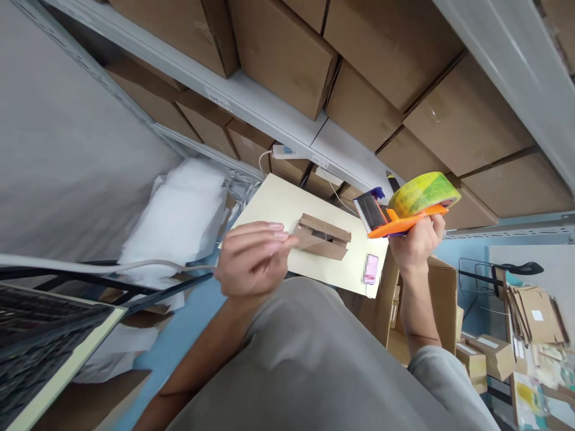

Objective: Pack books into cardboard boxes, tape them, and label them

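In the head view a small brown cardboard box (pixel 321 246) lies on a cream tabletop (pixel 265 206), its top flaps parted along a dark gap. My left hand (pixel 254 257) is at the box's left end with its fingers curled and pinched together; what they hold, if anything, I cannot make out. Raised right of the table, my right hand (pixel 415 242) grips an orange tape dispenser (pixel 398 224). A yellow-green roll of tape (pixel 424 194) sits on the dispenser, and its toothed cutting edge faces left, toward the box.
A phone (pixel 371 269) lies at the table's right edge. Shelves of large cartons (pixel 359 105) rise behind, with a white power strip (pixel 290 152) on the shelf edge. White packing sheets (pixel 175 209) are piled at left. An open carton (pixel 440 287) stands beneath my right arm.
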Demonstrator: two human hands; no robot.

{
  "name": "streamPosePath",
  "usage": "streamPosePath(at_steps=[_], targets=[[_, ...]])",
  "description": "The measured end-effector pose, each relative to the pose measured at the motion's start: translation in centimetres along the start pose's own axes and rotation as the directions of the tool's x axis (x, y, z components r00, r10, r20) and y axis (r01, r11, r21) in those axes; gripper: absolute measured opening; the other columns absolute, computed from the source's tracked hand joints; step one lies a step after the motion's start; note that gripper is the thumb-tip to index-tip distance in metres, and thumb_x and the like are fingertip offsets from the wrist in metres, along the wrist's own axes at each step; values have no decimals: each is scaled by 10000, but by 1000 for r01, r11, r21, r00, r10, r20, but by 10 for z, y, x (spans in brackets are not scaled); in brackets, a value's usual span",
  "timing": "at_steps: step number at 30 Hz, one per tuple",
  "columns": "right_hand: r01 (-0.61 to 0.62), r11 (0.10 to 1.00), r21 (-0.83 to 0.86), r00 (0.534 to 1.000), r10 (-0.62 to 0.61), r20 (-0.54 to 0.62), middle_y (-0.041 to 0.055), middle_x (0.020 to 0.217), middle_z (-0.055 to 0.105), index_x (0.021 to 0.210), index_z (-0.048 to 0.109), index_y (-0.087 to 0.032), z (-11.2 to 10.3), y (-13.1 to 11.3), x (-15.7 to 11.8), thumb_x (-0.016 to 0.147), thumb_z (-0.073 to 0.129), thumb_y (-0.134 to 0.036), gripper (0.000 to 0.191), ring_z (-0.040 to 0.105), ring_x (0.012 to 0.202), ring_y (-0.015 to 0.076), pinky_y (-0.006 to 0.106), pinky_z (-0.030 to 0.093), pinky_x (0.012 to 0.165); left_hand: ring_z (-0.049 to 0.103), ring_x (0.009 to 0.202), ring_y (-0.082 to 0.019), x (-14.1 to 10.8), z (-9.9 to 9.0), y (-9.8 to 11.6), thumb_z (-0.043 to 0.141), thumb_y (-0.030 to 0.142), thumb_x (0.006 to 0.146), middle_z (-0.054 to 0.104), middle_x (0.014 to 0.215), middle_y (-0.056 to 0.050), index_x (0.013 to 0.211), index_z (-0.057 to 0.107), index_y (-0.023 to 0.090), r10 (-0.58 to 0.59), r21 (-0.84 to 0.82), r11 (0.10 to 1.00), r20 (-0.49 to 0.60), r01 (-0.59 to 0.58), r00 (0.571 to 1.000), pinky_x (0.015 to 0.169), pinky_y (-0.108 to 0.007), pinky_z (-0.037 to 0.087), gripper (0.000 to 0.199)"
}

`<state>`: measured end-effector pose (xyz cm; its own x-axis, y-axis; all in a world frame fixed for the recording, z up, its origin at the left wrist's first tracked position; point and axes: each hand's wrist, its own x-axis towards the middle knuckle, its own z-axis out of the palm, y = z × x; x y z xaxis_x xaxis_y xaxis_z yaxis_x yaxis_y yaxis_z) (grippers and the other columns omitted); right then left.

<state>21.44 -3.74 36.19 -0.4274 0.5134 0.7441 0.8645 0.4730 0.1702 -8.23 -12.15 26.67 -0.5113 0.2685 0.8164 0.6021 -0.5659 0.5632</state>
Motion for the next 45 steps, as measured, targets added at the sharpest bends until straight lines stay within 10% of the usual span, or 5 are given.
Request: streamPosePath(at_steps=[7,14,20,25,45], targets=[[-11,971,239,794,-136,593,70,851,745,1045,661,-245,13,-3,-16,1107,638,-625,386,712,871,296,421,591,854,785,1001,-227,0,-6,-37,877,510,984,736,958,-20,894,732,264,-422,55,904,273,424,864,982,-458,695,300],[-577,737,352,58,-393,918,-9,753,706,1115,747,-215,56,-6,-19,1017,682,-809,606,603,614,182,321,449,610,763,825,-196,-39,-30,-90,962,555,821,800,894,-59,933,815,187,-827,214,383,512,899,230,783,-334,679,412],[-826,557,85,-250,-497,831,35,824,807,960,727,-202,123,-14,-36,837,839,-832,651,738,740,191,295,573,701,758,741,-187,-82,-25,-131,1085,560,597,852,887,-100,889,856,168,-889,297,61,451,953,-84,694,-299,657,541],[-825,564,28,-335,-529,780,25,767,786,873,735,-185,162,-18,-58,823,857,-835,664,704,701,168,292,596,714,713,674,-159,-115,-19,-154,1131,517,482,839,822,-95,876,855,154,-898,302,-79,392,950,-199,641,-272,615,603],[-770,629,-103,-431,-395,811,63,911,818,1060,745,-201,180,-24,-80,826,891,-786,647,743,836,230,356,640,795,823,1132,-349,-241,5,-196,941,488,827,874,1125,-194,996,845,150,-874,539,-67,374,840,-310,1059,-475,660,390]])
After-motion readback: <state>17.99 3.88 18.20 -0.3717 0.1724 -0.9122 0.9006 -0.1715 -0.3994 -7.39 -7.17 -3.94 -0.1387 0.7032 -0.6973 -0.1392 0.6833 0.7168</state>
